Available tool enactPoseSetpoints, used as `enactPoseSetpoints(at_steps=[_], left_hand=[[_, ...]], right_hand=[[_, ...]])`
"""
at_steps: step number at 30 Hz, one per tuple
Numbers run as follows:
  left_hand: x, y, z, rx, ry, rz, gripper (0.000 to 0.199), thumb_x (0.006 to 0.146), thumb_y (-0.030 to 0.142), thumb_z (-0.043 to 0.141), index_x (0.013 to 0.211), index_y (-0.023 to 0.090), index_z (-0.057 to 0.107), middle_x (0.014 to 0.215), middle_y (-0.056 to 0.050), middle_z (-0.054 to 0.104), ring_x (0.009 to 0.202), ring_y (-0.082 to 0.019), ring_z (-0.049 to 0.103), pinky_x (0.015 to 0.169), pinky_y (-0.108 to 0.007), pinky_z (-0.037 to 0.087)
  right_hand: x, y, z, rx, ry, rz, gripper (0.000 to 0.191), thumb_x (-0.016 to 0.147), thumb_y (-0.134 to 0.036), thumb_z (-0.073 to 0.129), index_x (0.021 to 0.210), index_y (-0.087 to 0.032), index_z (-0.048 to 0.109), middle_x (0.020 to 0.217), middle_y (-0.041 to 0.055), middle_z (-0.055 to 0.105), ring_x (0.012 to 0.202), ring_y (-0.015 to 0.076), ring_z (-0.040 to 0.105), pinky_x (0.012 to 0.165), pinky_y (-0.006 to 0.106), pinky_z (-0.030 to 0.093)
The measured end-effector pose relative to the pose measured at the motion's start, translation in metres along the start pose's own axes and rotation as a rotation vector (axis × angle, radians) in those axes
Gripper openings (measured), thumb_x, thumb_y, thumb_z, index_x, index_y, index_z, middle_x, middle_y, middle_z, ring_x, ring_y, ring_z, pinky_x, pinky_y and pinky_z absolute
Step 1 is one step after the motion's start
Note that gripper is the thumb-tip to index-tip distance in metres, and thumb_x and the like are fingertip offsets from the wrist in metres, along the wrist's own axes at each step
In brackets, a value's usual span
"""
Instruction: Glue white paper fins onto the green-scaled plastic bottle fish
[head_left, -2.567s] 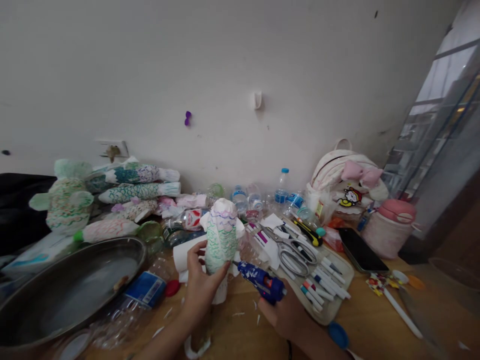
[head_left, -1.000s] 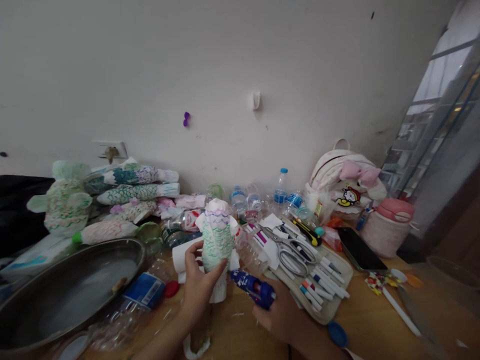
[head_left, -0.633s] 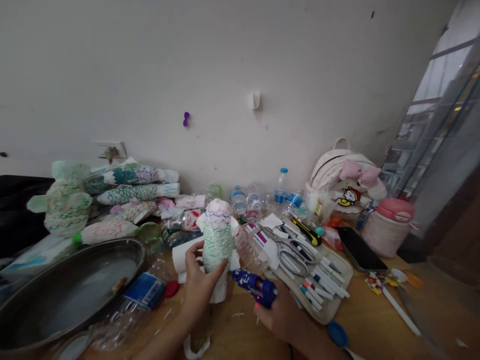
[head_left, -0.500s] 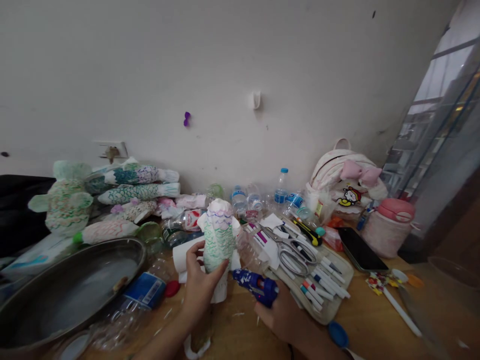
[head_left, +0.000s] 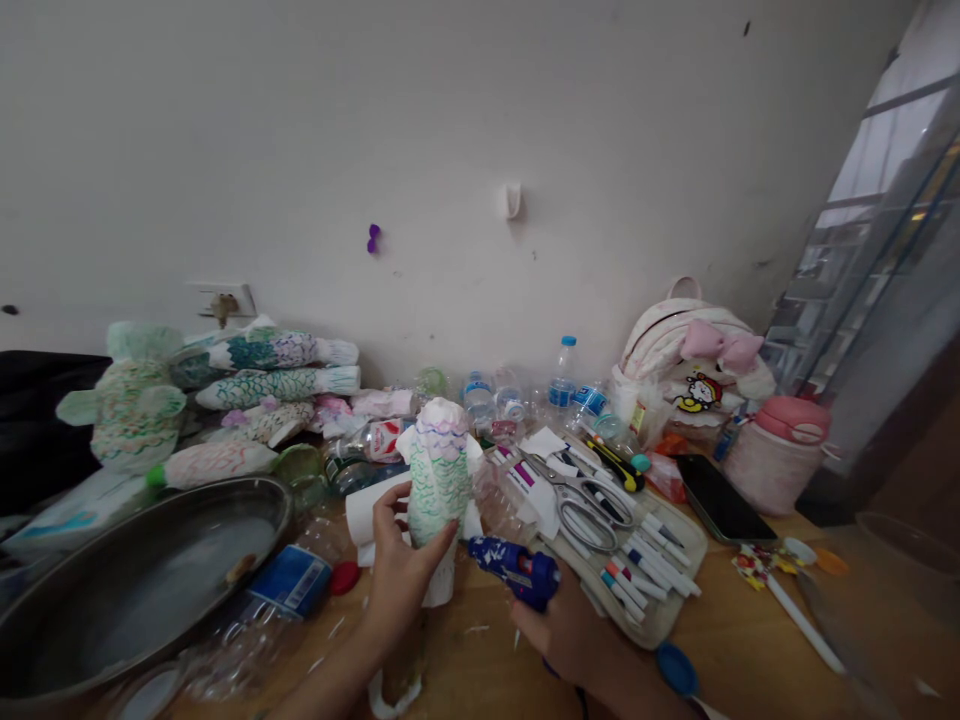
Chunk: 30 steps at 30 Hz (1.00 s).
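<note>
My left hand [head_left: 409, 555] grips the lower part of a paper fish [head_left: 439, 485], which stands upright with green and purple scale marks drawn on white. White fin-like flaps stick out at its sides. In my right hand [head_left: 566, 625] is a dark blue glue gun [head_left: 517, 570] with a white pattern. Its nozzle points left, close to the fish's lower right side but apart from it. Behind the fish lies a white paper roll [head_left: 364, 515]. Scissors [head_left: 592, 510] rest on the open pen case [head_left: 652, 625] to the right of the glue gun.
Left stands a large metal basin [head_left: 281, 500] beside a crushed plastic bottle [head_left: 292, 580]. More decorated fish [head_left: 277, 387] are piled behind. Plastic bottles [head_left: 562, 375] line the wall. A phone [head_left: 724, 500], a pink cup [head_left: 780, 460] and a backpack [head_left: 690, 345] are at right.
The glue gun and my right hand have shifted very slightly right. My left hand and the fish hold nearly the same place.
</note>
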<state>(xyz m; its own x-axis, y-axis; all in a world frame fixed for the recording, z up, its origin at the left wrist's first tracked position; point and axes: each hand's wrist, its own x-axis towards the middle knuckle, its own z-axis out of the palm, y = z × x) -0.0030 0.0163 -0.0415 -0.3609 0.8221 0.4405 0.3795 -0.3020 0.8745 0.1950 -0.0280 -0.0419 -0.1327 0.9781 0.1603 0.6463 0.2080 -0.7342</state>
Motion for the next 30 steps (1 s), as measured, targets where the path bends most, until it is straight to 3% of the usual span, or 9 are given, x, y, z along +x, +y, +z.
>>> enactPoseSetpoints(at_steps=[5,10,15,21,25,30], left_hand=[[0.001,0.0,0.0,0.009,-0.001,-0.003,0.057,0.062,0.041,0.071,0.108,0.022,0.044,0.106,-0.006,0.051,0.09,-0.024,0.053,0.074,-0.039,0.047],[0.0,-0.003,0.001,0.027,0.013,0.034,0.056,0.062,0.041,0.071,0.108,0.022,0.045,0.105,-0.006,0.052,0.09,-0.025,0.053,0.074,-0.04,0.047],[-0.002,-0.002,0.002,0.026,0.001,0.03,0.056,0.063,0.04,0.07,0.109,0.022,0.044,0.105,-0.006,0.051,0.091,-0.025,0.052,0.075,-0.039,0.046],[-0.002,-0.002,0.003,0.023,-0.006,0.025,0.055,0.063,0.039,0.07,0.108,0.023,0.044,0.104,-0.005,0.05,0.091,-0.025,0.052,0.076,-0.04,0.046],[-0.003,-0.002,0.003,0.036,-0.004,0.052,0.054,0.063,0.039,0.069,0.109,0.022,0.044,0.105,-0.006,0.05,0.092,-0.026,0.051,0.075,-0.04,0.046],[-0.004,-0.003,0.003,0.055,-0.02,0.066,0.054,0.065,0.039,0.068,0.11,0.021,0.043,0.106,-0.007,0.05,0.092,-0.025,0.051,0.076,-0.039,0.046]], right_hand=[[-0.001,-0.011,-0.008,0.001,-0.042,-0.012,0.025,0.067,-0.025,0.056,0.089,-0.027,0.068,0.076,0.0023,0.072,0.094,0.0264,0.062,0.094,0.037,0.043],[0.0,0.004,0.007,-0.022,0.078,0.029,0.035,0.065,-0.027,0.056,0.098,-0.023,0.066,0.086,0.0067,0.072,0.089,0.0278,0.063,0.089,0.039,0.045],[0.003,0.019,0.02,-0.059,0.194,0.037,0.031,0.065,-0.028,0.055,0.093,-0.02,0.065,0.095,0.0107,0.071,0.099,0.0287,0.06,0.095,0.04,0.042],[0.002,0.011,0.011,-0.001,0.138,0.055,0.031,0.068,-0.028,0.054,0.096,-0.021,0.064,0.093,0.0086,0.07,0.09,0.0267,0.062,0.089,0.039,0.046],[0.002,0.01,0.009,-0.027,0.158,0.04,0.03,0.066,-0.028,0.055,0.094,-0.021,0.065,0.094,0.0087,0.069,0.094,0.0276,0.06,0.09,0.039,0.046],[0.004,0.006,0.011,-0.019,0.18,0.017,0.021,0.066,-0.024,0.05,0.08,-0.021,0.065,0.081,0.0079,0.07,0.08,0.0248,0.062,0.076,0.034,0.051]])
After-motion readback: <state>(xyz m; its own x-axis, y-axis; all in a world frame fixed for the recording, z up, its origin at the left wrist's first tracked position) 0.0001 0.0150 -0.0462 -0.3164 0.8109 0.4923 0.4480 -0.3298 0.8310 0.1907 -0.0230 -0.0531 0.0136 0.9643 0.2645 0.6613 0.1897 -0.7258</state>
